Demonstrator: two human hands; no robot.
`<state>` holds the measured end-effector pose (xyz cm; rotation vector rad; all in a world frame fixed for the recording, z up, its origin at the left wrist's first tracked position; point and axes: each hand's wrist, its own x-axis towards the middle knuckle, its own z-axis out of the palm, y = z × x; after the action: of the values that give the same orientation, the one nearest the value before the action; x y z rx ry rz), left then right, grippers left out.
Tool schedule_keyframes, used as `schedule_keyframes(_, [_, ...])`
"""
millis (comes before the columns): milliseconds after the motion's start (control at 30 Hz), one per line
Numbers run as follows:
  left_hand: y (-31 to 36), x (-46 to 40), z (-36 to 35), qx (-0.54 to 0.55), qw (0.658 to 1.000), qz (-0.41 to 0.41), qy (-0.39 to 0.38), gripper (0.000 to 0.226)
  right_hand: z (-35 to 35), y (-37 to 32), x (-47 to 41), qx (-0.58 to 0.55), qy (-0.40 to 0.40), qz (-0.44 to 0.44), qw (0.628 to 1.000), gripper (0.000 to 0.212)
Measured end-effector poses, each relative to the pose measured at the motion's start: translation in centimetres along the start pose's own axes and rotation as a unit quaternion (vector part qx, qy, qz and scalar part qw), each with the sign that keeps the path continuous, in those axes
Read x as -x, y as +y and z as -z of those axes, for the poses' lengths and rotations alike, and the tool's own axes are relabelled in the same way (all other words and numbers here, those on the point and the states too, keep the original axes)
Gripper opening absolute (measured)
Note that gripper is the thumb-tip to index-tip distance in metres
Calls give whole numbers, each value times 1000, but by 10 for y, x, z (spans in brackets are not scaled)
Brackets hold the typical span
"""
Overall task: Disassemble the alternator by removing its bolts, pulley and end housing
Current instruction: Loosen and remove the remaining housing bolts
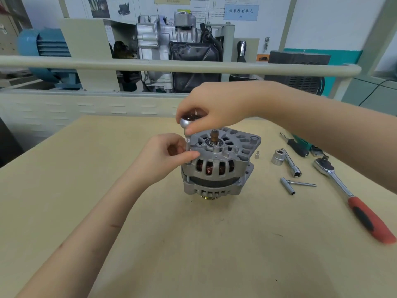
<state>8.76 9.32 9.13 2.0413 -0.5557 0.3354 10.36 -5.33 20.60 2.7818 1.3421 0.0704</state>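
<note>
A grey alternator (221,166) stands upright in the middle of the table, pulley (209,197) underneath and its brown shaft end (214,134) pointing up. A small ratchet with a socket extension (187,139) stands vertically on a through bolt at the alternator's left edge. My right hand (217,108) grips the ratchet's round head from above. My left hand (169,155) pinches the extension shaft against the housing with thumb and fingers. Copper windings show through the housing slots.
To the right on the tan table (107,190) lie a small socket (257,155), a large socket with an extension bar (286,161), a loose long bolt beside a thin socket (297,184), a screwdriver (295,145) and a big red-handled ratchet (352,196). A rail and engine display stand behind.
</note>
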Motion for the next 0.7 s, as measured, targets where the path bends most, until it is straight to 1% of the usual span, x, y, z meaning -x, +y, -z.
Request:
schedule_keyframes(67, [1,0,4,14,1000,0,-26,25,3,1,3,-18,-7,8,1000,32])
schedule_keyframes(133, [2,0,6,9,999,1,-33,25,3,2,4,-23,-5,11,1000,35])
schedule_keyframes(233, [2,-1,4,-24,1000,-1,-15,31,-3,1,0,3,19,-5,1000,36])
schedule_keyframes(300, [2,-2,1,-29,1000,-2,-3,33,-5,0,-1,4,37,-13,999,37])
schedule_keyframes(367, [1,-1,1,-26,1000,6,4,33,-4,-1,-1,4,36,-5,999,34])
schedule_keyframes(433, [0,-2,2,-17,1000,11,-9,32,-1,0,1,-14,24,1,1000,36])
schedule_keyframes(533, [0,-1,4,4,999,12,-51,31,2,2,4,-55,14,4,998,46])
schedule_keyframes(600, [-2,0,3,-1,999,5,-42,30,1,3,4,-61,18,3,998,48])
schedule_keyframes(700, [-4,0,-2,-16,1000,4,-1,30,-1,3,3,-37,38,-23,998,49])
